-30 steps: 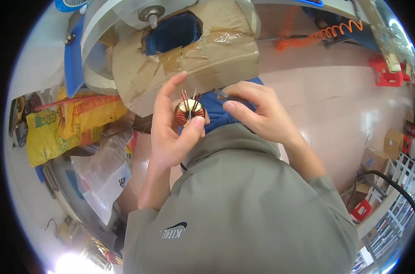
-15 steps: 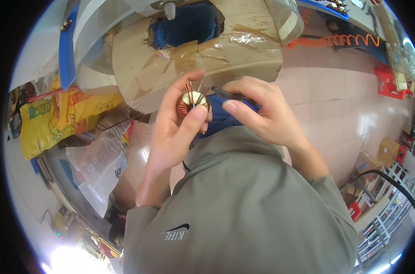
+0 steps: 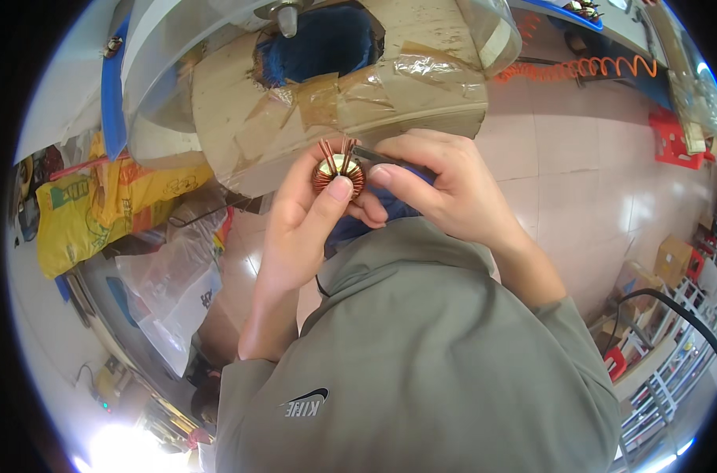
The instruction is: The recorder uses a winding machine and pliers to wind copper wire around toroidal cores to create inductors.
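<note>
A copper-wound toroidal coil (image 3: 324,178) with a pale middle sits in my left hand (image 3: 297,229), the thumb pressed on its front. Several stiff copper wire ends stick up from its top. My right hand (image 3: 451,183) grips a slim dark tool (image 3: 372,155), whose tip reaches the wire ends on the coil's right side. Most of that tool is hidden by my fingers, so its kind cannot be made out. Both hands are close together in front of my grey-green jacket.
Beyond my hands is a cardboard-covered surface (image 3: 240,118) patched with brown tape, with a dark blue-lined opening (image 3: 319,51). Clear curved guards flank it. Yellow bags (image 3: 74,209) lie at the left. An orange coiled hose (image 3: 587,69) and red stool (image 3: 677,140) are at the right.
The coil has turned in my left hand, its winding facing up more. My right hand has moved slightly left, bringing the tool's tip to the wire ends.
</note>
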A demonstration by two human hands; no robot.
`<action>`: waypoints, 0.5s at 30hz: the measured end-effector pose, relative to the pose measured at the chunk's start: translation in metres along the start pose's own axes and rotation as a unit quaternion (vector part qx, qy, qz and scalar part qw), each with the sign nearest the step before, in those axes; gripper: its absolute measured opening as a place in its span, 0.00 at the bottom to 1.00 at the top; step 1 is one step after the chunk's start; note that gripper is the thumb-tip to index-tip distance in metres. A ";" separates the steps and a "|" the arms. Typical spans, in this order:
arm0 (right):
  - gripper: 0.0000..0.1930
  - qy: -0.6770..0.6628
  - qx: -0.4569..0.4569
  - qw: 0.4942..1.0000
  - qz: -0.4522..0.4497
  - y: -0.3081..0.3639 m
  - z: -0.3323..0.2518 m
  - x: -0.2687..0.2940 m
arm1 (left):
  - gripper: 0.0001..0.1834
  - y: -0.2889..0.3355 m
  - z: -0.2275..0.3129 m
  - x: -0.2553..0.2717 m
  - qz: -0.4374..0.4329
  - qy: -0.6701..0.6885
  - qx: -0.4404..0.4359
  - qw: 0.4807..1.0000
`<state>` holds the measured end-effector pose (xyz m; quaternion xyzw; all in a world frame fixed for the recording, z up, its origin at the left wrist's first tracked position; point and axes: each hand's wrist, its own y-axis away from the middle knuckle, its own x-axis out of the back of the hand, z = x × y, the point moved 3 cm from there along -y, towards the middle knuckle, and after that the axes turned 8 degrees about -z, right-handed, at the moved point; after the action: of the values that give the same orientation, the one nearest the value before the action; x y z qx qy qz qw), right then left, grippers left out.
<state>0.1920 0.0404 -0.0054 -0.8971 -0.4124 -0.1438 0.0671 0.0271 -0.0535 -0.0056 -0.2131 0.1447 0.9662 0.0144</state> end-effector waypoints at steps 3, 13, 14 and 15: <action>0.12 0.036 0.007 0.999 0.024 0.002 0.003 0.001 | 0.21 -0.003 -0.003 -0.002 0.007 0.035 0.011 0.999; 0.13 0.301 0.022 0.950 0.084 0.020 -0.016 0.004 | 0.22 -0.006 -0.001 -0.005 0.059 -0.115 0.008 0.992; 0.13 0.302 0.022 0.949 0.084 0.021 -0.016 0.006 | 0.23 -0.005 -0.001 -0.004 0.050 -0.111 0.018 0.992; 0.13 0.261 0.010 0.962 0.080 0.021 -0.015 0.009 | 0.23 -0.004 -0.001 -0.003 0.050 -0.111 0.017 0.992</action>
<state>0.2106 0.0296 0.0114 -0.8576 -0.3092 -0.3631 0.1928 0.0304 -0.0498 -0.0065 -0.0967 0.1692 0.9807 -0.0144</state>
